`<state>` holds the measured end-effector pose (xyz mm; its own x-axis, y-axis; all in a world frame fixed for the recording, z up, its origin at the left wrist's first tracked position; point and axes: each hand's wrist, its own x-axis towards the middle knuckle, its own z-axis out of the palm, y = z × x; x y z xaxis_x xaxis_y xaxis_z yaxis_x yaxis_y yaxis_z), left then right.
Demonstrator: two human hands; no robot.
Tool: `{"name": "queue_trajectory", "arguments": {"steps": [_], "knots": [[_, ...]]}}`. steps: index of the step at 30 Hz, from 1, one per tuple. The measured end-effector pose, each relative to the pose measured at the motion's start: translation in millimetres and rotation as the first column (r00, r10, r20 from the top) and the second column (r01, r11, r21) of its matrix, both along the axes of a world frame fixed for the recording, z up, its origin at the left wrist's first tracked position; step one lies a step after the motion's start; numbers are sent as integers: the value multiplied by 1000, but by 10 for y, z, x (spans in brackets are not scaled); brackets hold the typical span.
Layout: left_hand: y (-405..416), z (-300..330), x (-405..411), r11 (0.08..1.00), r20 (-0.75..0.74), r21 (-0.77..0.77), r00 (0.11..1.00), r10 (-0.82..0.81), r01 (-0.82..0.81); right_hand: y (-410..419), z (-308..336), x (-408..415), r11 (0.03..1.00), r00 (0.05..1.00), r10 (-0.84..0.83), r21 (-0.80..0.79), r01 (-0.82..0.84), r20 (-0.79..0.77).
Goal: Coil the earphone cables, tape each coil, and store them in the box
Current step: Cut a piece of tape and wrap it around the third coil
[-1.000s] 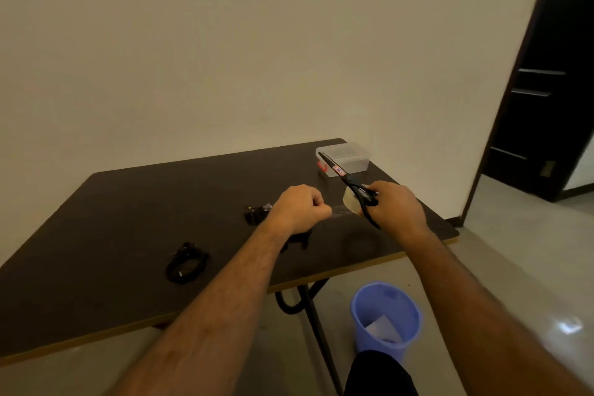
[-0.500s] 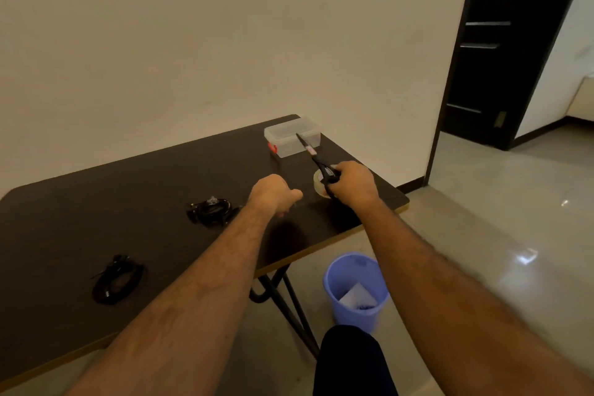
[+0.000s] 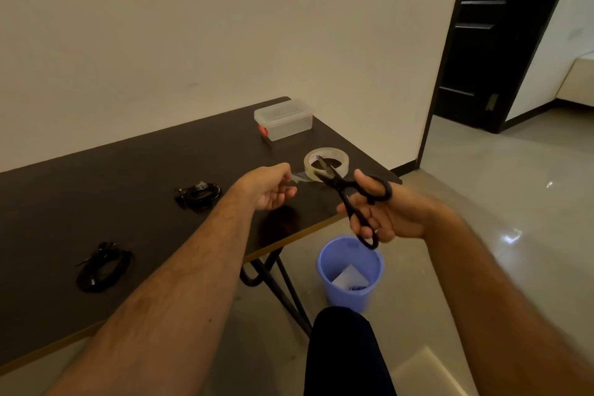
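While the left hand (image 3: 268,185) pinches a tape strip (image 3: 299,176) drawn from the tape roll (image 3: 326,164), the right hand (image 3: 382,214) grips open scissors (image 3: 348,191) beside that roll; the strip is best cut taut, close to it. Two coiled earphone cables (image 3: 199,194) lie left of the roll, the box (image 3: 284,119) behind.

Both forearms are bare, with no sleeves, and a knee (image 3: 344,350) wears what looks like dark navy trousers.
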<state>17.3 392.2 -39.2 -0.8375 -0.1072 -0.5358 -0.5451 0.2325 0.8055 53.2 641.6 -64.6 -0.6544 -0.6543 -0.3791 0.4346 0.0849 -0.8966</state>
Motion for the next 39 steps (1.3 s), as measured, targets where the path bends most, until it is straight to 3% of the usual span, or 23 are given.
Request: {"name": "queue_trajectory", "arguments": {"steps": [5, 15, 31, 39], "knots": [[-18, -30, 15, 994, 55, 101, 998, 28, -33, -26, -180, 133, 981, 985, 160, -119, -151, 66], [-24, -27, 16, 983, 57, 176, 997, 47, -56, -345, -176, -16, 999, 999, 30, -26, -31, -29], [-47, -40, -1, 989, 22, 116, 996, 84, -87, -394, -199, -26, 996, 991, -72, 36, 77, -113], [10, -27, 30, 996, -55, -22, 995, 87, -89, -433, -70, -26, 955, 954, -85, 250, 161, -288]]}}
